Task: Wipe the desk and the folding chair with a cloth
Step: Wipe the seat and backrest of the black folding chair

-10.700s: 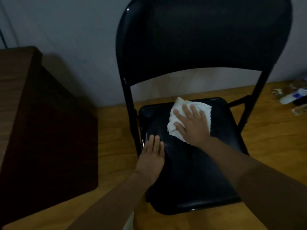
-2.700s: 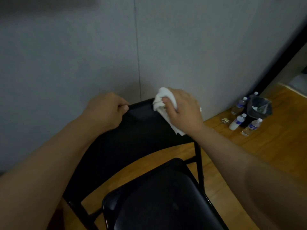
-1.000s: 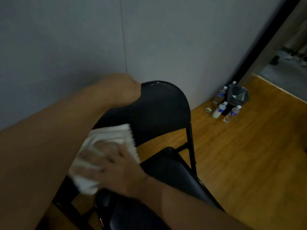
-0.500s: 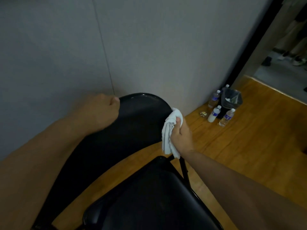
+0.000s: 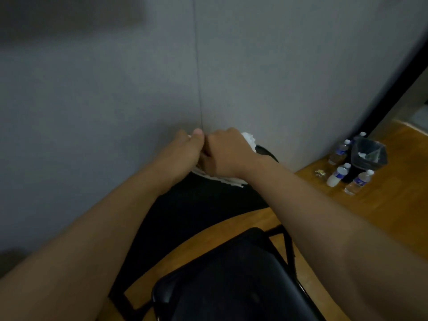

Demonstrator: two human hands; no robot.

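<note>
The black folding chair (image 5: 208,209) stands against a grey wall, its seat low in the view. Both hands meet at the top edge of its backrest. My right hand (image 5: 228,154) grips the white cloth (image 5: 249,140), which is draped over the top edge and shows beside and under the hand. My left hand (image 5: 185,151) is curled on the backrest top right beside it, touching the right hand, with cloth showing under and behind it. The desk is out of view.
A grey wall (image 5: 139,77) rises straight behind the chair. On the wooden floor (image 5: 382,216) at the right stand several water bottles (image 5: 338,174) and a small bin (image 5: 368,154) next to a dark door frame.
My right hand has carried the cloth from the backrest's right side up to its top edge, next to my left hand. The view has tilted a little.
</note>
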